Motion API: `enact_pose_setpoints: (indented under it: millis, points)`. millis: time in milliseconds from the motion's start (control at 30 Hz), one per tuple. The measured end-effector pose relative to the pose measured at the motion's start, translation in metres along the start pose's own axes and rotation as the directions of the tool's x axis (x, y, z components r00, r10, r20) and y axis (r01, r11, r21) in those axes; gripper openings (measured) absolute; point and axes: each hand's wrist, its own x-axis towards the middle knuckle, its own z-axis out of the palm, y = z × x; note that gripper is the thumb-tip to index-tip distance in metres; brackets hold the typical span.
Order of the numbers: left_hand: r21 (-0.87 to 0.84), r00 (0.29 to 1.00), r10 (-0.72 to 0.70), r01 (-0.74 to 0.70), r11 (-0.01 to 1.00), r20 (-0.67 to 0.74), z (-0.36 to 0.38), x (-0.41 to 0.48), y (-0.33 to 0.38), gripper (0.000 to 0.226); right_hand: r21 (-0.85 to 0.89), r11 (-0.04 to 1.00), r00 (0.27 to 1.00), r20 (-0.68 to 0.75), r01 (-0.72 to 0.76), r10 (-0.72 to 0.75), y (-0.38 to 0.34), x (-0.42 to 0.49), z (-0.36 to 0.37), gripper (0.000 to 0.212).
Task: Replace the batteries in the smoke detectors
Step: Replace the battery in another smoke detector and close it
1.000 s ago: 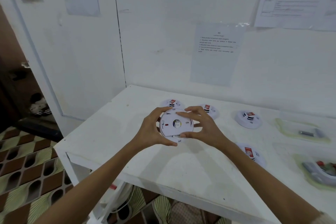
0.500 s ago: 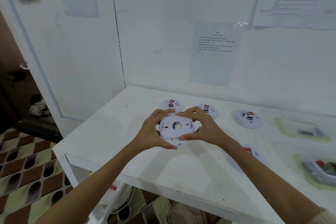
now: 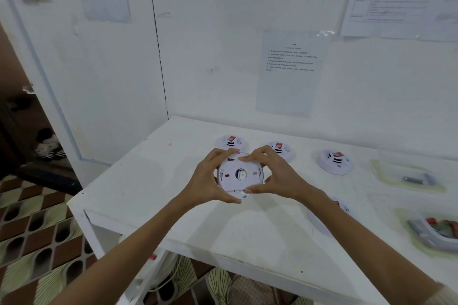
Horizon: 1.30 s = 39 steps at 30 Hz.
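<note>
White round smoke detector (image 3: 240,176) w/ red, yellow marks; left hand (image 3: 205,186), right hand (image 3: 280,178) clamped on rim

A small improvised work corner, seemingly in a plain home rather than a proper workshop: a white-painted bench (image 3: 153,181) set against bare white walls, printed instruction sheets (image 3: 288,72) taped above it, smoke detectors (image 3: 335,161) laid out near plastic trays (image 3: 379,168), patterned floor tiles (image 3: 32,230), and shoes (image 3: 48,146) by a doorway
</note>
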Motion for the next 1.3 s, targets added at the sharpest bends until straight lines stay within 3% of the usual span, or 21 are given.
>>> enact_pose_setpoints:
  millis: [100, 267, 433, 700, 933, 1167, 1300]
  points:
    - [0.009, 1.000, -0.007, 0.007, 1.000, -0.017, 0.001, -0.001, -0.002, 0.099, -0.087, 0.995, 0.995, -0.099, -0.042, 0.034, -0.003, -0.006, 0.006, 0.067]
    - [0.014, 0.999, 0.001, 0.000, 1.000, -0.039, 0.003, -0.003, -0.001, 0.099, -0.068, 0.994, 0.984, -0.163, -0.089, 0.076, -0.003, -0.009, 0.012, 0.067]
    - [-0.007, 0.998, 0.022, -0.022, 1.000, -0.057, 0.002, -0.001, 0.006, 0.097, 0.011, 1.000, 0.987, -0.163, 0.008, -0.006, -0.003, -0.010, 0.020, 0.069]
    - [0.003, 0.990, 0.064, -0.064, 0.998, -0.126, 0.006, -0.001, 0.014, 0.096, -0.018, 0.992, 0.925, -0.359, 0.127, -0.125, -0.006, -0.009, 0.021, 0.066]
    - [0.010, 0.965, 0.101, -0.102, 0.995, -0.241, 0.014, 0.001, 0.014, 0.092, -0.005, 0.990, 0.863, -0.488, 0.144, -0.128, -0.008, -0.006, 0.030, 0.064]
    - [0.040, 0.960, 0.143, -0.137, 0.990, -0.243, 0.011, 0.003, 0.011, 0.093, -0.041, 0.992, 0.859, -0.498, 0.117, -0.122, -0.008, -0.006, 0.034, 0.065]
    - [-0.021, 0.978, 0.042, -0.047, 0.999, -0.203, 0.006, 0.003, 0.011, 0.094, 0.142, 0.987, 0.950, -0.311, 0.071, -0.023, -0.011, -0.008, 0.018, 0.043]
